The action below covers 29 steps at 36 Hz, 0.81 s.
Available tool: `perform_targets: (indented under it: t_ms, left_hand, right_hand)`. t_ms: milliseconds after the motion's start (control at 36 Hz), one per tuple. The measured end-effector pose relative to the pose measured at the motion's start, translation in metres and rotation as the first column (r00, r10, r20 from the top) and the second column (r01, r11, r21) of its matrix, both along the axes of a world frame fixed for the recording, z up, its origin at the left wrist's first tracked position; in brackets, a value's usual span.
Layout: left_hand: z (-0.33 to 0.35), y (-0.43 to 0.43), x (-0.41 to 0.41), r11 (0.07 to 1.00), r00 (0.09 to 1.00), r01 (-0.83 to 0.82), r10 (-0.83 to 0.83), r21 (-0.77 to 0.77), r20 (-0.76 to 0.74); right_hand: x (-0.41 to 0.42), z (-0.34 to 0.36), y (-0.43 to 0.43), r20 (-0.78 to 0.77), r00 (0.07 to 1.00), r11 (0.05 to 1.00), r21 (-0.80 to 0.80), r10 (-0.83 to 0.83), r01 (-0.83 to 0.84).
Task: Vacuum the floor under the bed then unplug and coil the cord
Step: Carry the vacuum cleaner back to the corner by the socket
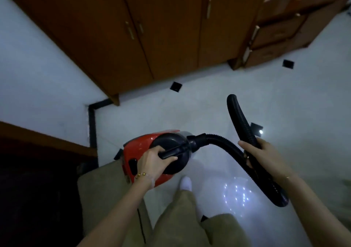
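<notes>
A small red and black vacuum cleaner (138, 146) hangs above the white floor, carried by its black handle, which my left hand (154, 160) grips. A black ribbed hose (220, 142) leaves its front, loops down to the lower right and back up. My right hand (261, 152) grips the hose's upper stretch, whose open end (231, 97) points away from me. A thin black cord (141, 225) hangs below the vacuum beside my leg; its plug is out of view.
A brown wooden wardrobe (161, 33) fills the far side, with a drawer unit (275, 35) to its right. A dark wooden edge (43, 138), maybe the bed, sits at the left. My legs in khaki trousers and a white sock (186, 183) stand on the tiled floor (284, 98).
</notes>
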<state>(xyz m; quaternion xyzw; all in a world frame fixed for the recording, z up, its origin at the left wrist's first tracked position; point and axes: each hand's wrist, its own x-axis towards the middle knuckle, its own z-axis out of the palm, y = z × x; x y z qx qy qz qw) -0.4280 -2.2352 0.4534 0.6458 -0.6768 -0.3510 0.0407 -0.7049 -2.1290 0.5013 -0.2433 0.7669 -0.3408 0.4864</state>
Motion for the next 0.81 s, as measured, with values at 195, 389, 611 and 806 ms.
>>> perform_targets:
  t_ms: [195,389,611,806]
  left_hand:
    - [0.033,0.001,0.074,0.901,0.902,-0.43,0.424,-0.063,-0.083]
    - [0.048,0.035,0.111,0.658,0.658,-0.752,0.743,-0.051,-0.123]
    - [0.054,0.103,0.107,0.182,0.178,-0.983,0.962,-0.001,-0.207]
    - [0.058,0.183,0.06,-0.256,-0.246,-0.966,0.945,-0.022,-0.217]
  right_hand:
    - [0.04,0.056,-0.099,-0.114,0.914,0.913,-0.076,0.391,-0.4]
    - [0.109,0.073,-0.199,-0.149,0.626,0.62,-0.087,0.766,-0.78]
    - [0.202,0.067,-0.252,-0.139,0.087,0.078,-0.07,0.986,-0.994]
    - [0.266,0.066,-0.228,-0.135,-0.32,-0.336,-0.123,0.938,-0.934]
